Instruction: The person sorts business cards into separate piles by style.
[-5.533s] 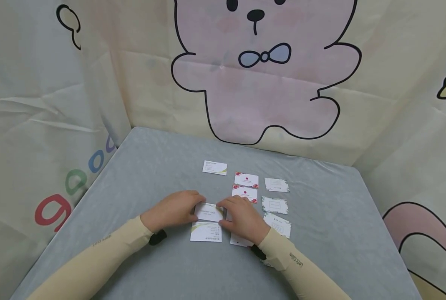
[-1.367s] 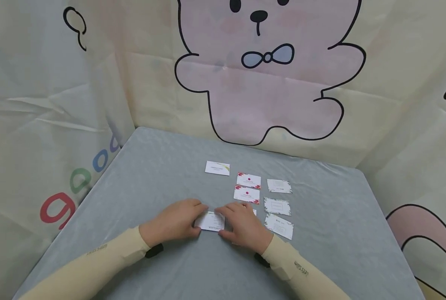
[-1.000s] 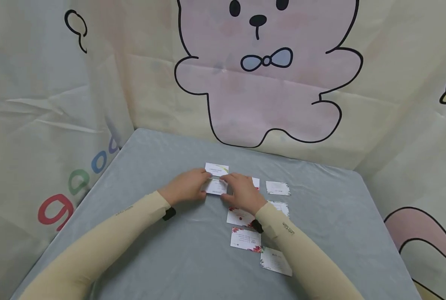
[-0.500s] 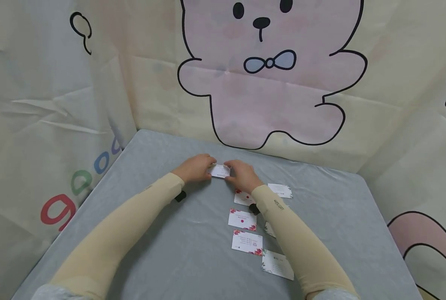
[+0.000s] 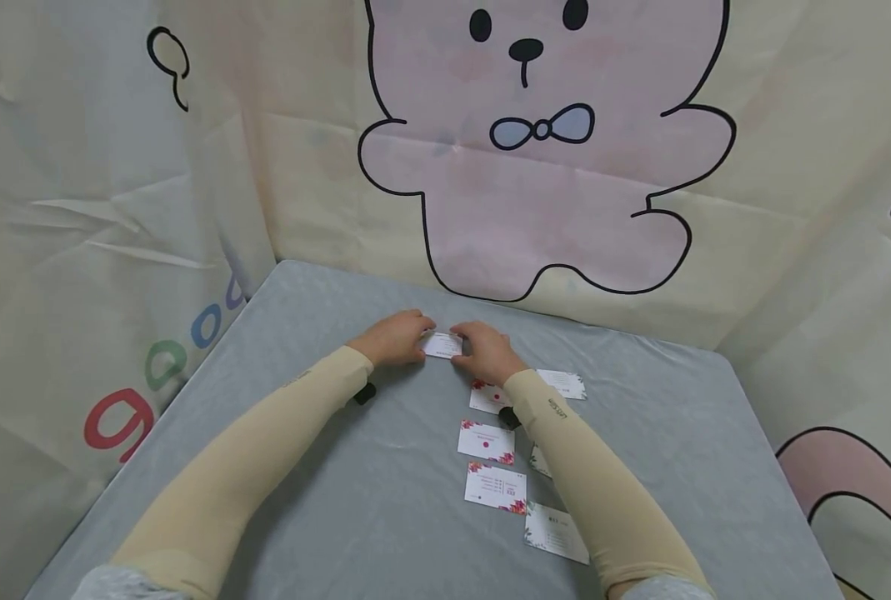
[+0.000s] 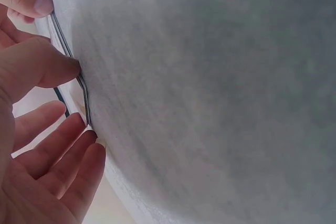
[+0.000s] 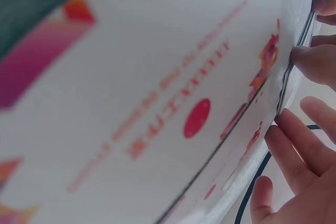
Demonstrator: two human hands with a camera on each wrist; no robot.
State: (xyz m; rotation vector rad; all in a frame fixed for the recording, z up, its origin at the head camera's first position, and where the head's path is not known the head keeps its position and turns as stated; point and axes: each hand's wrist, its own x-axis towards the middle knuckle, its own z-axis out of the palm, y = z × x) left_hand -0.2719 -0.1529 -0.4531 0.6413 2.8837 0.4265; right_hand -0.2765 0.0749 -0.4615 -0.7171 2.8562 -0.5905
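At the far part of the table, my left hand (image 5: 394,337) and right hand (image 5: 488,354) grip a small stack of white business cards (image 5: 441,344) from its two ends. In the left wrist view the left hand's thumb (image 6: 44,66) presses the near long edge of the stack, its fingers at the far side. The right wrist view shows the stack edge-on as thin layers (image 7: 289,72), with the right thumb (image 7: 315,64) against it and the fingers spread behind. The hands hide both short ends of the stack.
Red-flowered business cards (image 5: 495,487) lie in a column below my right hand. Leaf-bordered cards (image 5: 555,533) form another column, partly hidden under the right sleeve (image 5: 595,467). A grey cloth covers the table (image 5: 370,500); a printed curtain (image 5: 445,225) hangs behind its far edge.
Both hands have carried the left-column cards away from me to the single card at the back, and these now form one stack. Over the last half second the hands have hardly moved.
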